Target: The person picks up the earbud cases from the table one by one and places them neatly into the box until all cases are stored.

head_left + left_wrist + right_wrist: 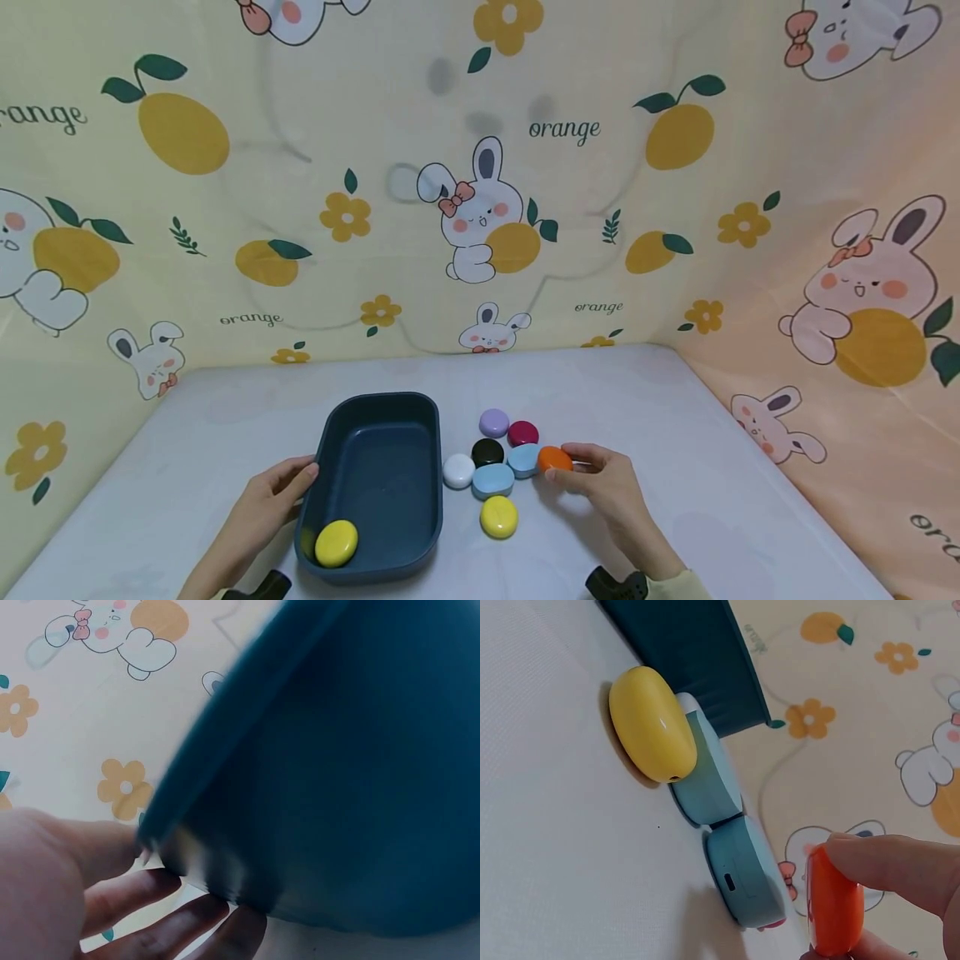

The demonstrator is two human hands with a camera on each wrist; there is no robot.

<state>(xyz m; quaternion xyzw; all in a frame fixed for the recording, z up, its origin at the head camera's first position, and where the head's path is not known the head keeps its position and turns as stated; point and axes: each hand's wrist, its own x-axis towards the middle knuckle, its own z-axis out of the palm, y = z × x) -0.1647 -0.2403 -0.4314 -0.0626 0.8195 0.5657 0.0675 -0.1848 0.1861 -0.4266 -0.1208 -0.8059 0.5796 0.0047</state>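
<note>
Orange piece [555,459] pinched in the right hand [611,492], blue tray [441,500] steadied by the left hand [264,493].
The step in hand looks like picking up: the right thumb and fingers close narrowly on the orange piece, at 3 o'clock of the nearer light blue piece [523,460] (a shadow below suggests it is lifted). The left thumb meets the tray's rim at 9 o'clock, fingers against its outer wall. Inside, a yellow piece [336,543] lies at 7 o'clock; outside, at 3 o'clock, sits a white piece [458,472]. Any next move, I judge, calls for a firm pinch on that smooth, rounded edge, and for clearing the neighbouring light blue piece without nudging it.
</note>
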